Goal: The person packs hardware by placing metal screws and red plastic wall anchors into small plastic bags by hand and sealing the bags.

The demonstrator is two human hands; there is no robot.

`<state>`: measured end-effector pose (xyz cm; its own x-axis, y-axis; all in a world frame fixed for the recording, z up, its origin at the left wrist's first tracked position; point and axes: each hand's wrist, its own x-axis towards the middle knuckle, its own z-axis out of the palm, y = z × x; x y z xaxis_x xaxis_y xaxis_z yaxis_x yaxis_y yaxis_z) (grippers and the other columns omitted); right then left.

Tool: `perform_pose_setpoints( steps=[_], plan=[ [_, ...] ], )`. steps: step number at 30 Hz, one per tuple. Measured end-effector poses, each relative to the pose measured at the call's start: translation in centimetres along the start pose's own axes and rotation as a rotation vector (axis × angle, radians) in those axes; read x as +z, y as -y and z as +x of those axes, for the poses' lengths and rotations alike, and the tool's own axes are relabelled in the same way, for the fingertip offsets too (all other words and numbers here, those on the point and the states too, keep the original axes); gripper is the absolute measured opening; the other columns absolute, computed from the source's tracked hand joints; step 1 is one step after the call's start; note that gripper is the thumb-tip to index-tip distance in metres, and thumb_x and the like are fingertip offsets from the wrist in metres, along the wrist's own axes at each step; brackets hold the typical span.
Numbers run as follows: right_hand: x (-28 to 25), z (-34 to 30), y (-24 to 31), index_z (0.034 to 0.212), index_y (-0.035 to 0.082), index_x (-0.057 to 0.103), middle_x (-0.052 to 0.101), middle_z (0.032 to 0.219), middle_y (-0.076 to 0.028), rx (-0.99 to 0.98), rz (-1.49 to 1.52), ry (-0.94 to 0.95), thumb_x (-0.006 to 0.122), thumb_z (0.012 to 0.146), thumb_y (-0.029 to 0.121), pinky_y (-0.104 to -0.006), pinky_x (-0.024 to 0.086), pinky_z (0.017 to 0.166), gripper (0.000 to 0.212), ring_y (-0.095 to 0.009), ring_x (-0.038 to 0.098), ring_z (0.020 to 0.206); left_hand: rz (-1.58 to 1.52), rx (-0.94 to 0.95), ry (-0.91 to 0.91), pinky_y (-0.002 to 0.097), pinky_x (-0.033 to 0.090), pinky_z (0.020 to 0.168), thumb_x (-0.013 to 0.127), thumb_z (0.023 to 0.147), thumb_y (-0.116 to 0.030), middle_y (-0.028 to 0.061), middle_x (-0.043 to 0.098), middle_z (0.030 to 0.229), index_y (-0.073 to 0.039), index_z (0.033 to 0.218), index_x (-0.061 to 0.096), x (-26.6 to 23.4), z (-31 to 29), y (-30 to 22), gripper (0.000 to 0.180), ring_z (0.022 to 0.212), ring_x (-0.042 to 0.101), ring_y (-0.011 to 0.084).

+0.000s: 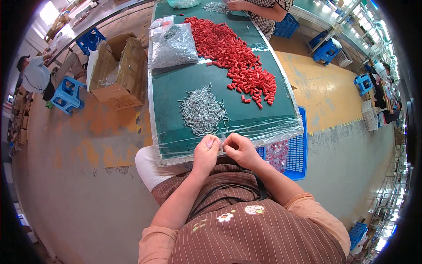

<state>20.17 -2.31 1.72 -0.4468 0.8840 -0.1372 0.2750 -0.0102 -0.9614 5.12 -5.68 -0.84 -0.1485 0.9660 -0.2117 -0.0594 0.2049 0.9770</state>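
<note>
My left hand [205, 155] is closed at the table's near edge, fingers curled around something mostly hidden. Close beside it, my right hand [240, 150] pinches with thumb and forefinger. Between the fingertips shows a bit of clear plastic [222, 136], which looks like a small bag; its contents cannot be made out. Just beyond my hands lies a loose heap of silver screws [203, 110]. A long pile of red plastic wall plugs [233, 55] spreads from the middle right toward the far end of the green-topped table [169, 94].
A big clear bag of metal parts [174, 48] lies at the table's left. On the floor are an open cardboard box [116, 72], blue stools [69, 94] and, at right, a blue basket [299, 152] holding a bag of pinkish pieces. Another person's hand [237, 5] works at the far end.
</note>
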Motion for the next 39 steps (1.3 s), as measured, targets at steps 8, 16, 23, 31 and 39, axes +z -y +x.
perform_pose_setpoints(
  steps=[8, 16, 23, 31, 39],
  plan=[
    [-2.5, 5.0, -1.0, 0.09, 0.003, 0.061, 0.059, 0.092, -0.015, -0.093, -0.708, -0.213, 0.067, 0.077, 0.022, -0.0418, 0.048, 0.077, 0.024, -0.033, 0.059, 0.089, 0.068, 0.092, -0.097, 0.0262, 0.045, 0.059, 0.059, 0.086, -0.008, 0.003, 0.062, 0.068, -0.003, 0.083, 0.06, -1.3, 0.3, 0.2, 0.006, 0.062, 0.053, 0.0079],
    [-2.0, 8.0, -1.1, 0.079, 0.001, 0.059, 0.059, 0.084, -0.017, -0.12, -0.971, -0.128, 0.062, 0.075, 0.013, -0.0421, 0.05, 0.075, 0.013, -0.034, 0.06, 0.084, 0.395, 0.061, -0.213, 0.0219, 0.04, 0.056, 0.068, 0.08, -0.008, -0.0013, 0.058, 0.064, -0.002, 0.078, 0.062, -2.3, 0.4, -2.2, 0.009, 0.06, 0.045, 0.0035],
    [-2.2, 8.8, -1.1, 0.079, 0.001, 0.062, 0.061, 0.084, -0.017, -0.127, -1.122, -0.022, 0.059, 0.073, 0.008, -0.043, 0.052, 0.074, 0.01, -0.034, 0.063, 0.081, 0.395, 0.078, -0.194, 0.0288, 0.044, 0.055, 0.068, 0.079, -0.012, 0.0091, 0.06, 0.061, -0.002, 0.076, 0.062, -2.9, 0.9, -3.0, 0.012, 0.054, 0.05, 0.0101],
    [-4.3, 7.4, 2.4, 0.08, 0.001, 0.063, 0.061, 0.079, -0.019, -0.051, -0.603, 0.003, 0.061, 0.073, 0.013, -0.0413, 0.048, 0.072, 0.014, -0.035, 0.06, 0.08, 0.454, 0.045, -0.157, 0.0258, 0.044, 0.057, 0.064, 0.078, -0.011, 0.0027, 0.059, 0.062, -0.002, 0.077, 0.065, -2.6, 2.3, -3.2, 0.009, 0.058, 0.049, 0.007],
    [-2.6, 5.5, 4.0, 0.079, 0.002, 0.06, 0.061, 0.095, -0.012, -0.463, -0.295, 0.078, 0.066, 0.074, 0.009, -0.0371, 0.046, 0.083, 0.011, -0.029, 0.057, 0.093, 0.407, 0.003, -0.056, 0.0302, 0.045, 0.059, 0.064, 0.077, -0.015, 0.0068, 0.061, 0.069, -0.002, 0.08, 0.065, -0.6, 3.7, -3.4, 0.013, 0.063, 0.055, 0.0148]
  ],
)
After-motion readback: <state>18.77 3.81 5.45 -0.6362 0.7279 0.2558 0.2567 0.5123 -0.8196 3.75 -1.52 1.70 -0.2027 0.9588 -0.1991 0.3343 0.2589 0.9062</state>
